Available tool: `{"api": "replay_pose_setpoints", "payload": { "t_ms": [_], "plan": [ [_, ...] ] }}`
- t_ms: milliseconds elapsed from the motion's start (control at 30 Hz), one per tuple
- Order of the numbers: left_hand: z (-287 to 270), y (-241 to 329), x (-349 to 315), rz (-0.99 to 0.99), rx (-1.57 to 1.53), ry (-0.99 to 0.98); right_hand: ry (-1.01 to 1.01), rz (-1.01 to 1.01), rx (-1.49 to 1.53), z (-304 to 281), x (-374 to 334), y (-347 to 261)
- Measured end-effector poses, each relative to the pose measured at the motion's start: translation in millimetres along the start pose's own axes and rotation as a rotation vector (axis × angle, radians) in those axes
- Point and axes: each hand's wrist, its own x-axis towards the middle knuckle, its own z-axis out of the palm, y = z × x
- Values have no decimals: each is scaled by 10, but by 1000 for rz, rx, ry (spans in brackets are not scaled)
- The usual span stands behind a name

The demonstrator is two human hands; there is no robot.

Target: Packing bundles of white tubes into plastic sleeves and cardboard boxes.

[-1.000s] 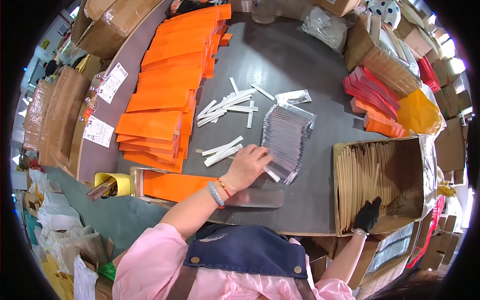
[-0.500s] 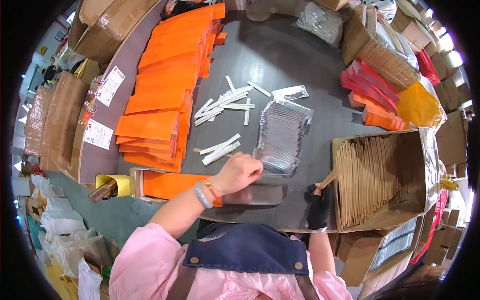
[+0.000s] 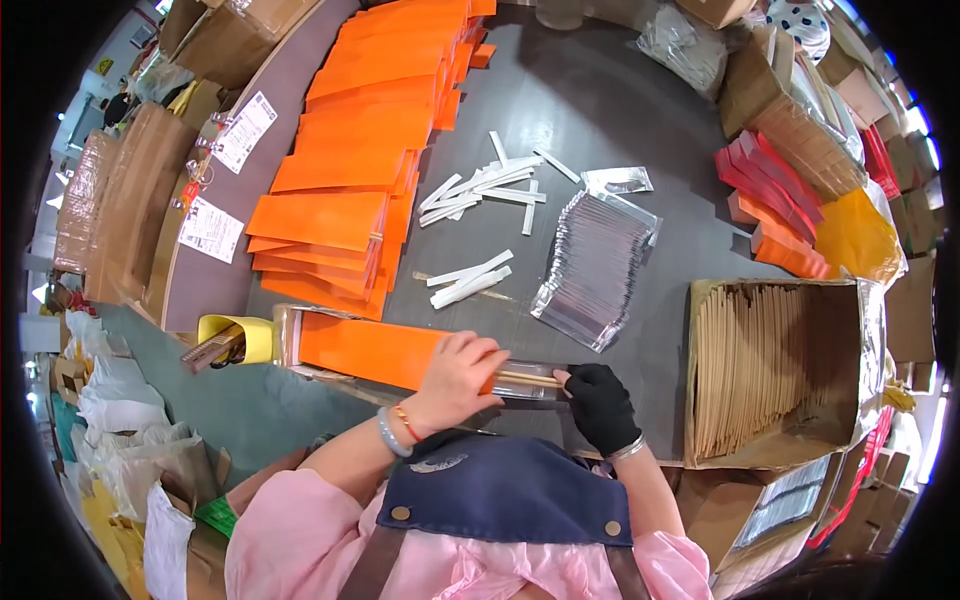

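An orange paper sleeve point(image 3: 370, 349) tops a stack in a long narrow holder at the table's front edge. My left hand point(image 3: 462, 378), bare with bracelets at the wrist, is closed on the sleeve's right end. In my right hand point(image 3: 600, 405), which wears a black glove with bare fingertips, is a pair of wooden chopsticks point(image 3: 530, 379). They lie sideways, and their left ends reach the sleeve's end under my left fingers. Whether the tips are inside it is hidden. Beyond my hands lies a stack of clear-wrapped flat packets point(image 3: 594, 260).
Many wooden chopsticks stand in an open carton point(image 3: 870, 370) at right. Overlapping orange sleeves point(image 3: 350, 135) fill the table's left side. White paper-wrapped sticks point(image 3: 490, 185) lie mid-table. Red sleeves point(image 3: 765, 180) lie at far right. A yellow cup point(image 3: 258, 341) sits left of the holder.
My right hand has come left from the carton with the chopsticks, up to the sleeve. My left hand has moved from above the table onto the sleeve's end. The view has shifted slightly.
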Motion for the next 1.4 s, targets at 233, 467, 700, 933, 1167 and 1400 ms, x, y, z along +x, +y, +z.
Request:
{"api": "replay_pose_setpoints", "payload": {
  "t_ms": [233, 467, 700, 933, 1167, 1400],
  "plan": [
    [132, 34, 51, 22, 56, -30, 204, 289, 350, 344, 61, -196],
    [21, 45, 169, 154, 185, -93, 129, 22, -108, 30, 298, -397],
    [-964, -426, 502, 256, 157, -62, 124, 245, -142, -292, 93, -153],
    [-238, -364, -83, -338, 245, 198, 84, 170, -217, -267, 92, -274],
    [138, -328, -257, -531, 24, 215, -33, 122, -242, -306, 148, -332],
    [64, -309, -203, -487, -35, 217, -120, -2, 7, 383, 458, -487]
  ]
}}
